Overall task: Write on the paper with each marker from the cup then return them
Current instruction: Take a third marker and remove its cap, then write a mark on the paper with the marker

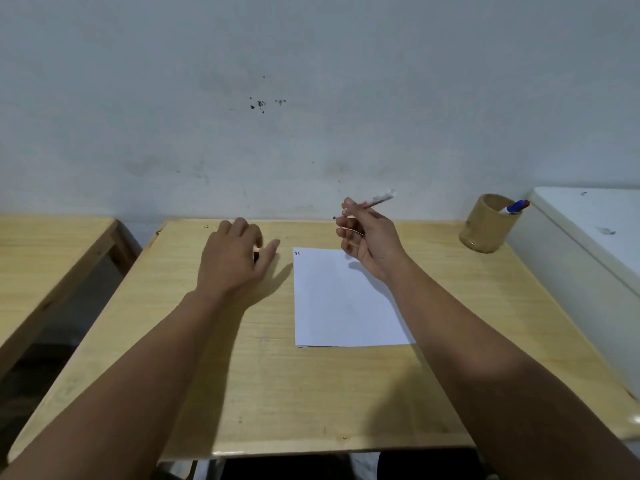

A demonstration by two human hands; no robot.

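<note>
Right hand (367, 237) raised above far edge of paper (343, 299), fingers curled around a marker (375, 199); dark tip pointing left, pale barrel angled up to the right, blurred. Left hand (235, 258) palm down over wooden desk (277, 393), just left of paper, fingers loosely bent; something small and dark under the thumb side, too hidden to tell whether gripped. Paper flat on desk, mostly blank, tiny blue and red marks at top left corner (297, 253). Tan cup (488, 223) at far right corner of desk, well apart from both hands, tilted-looking in wide lens, holding a blue-capped marker (514, 206) leaning right. White cabinet (588, 237) beside cup. Second desk (45, 258) at left.
</note>
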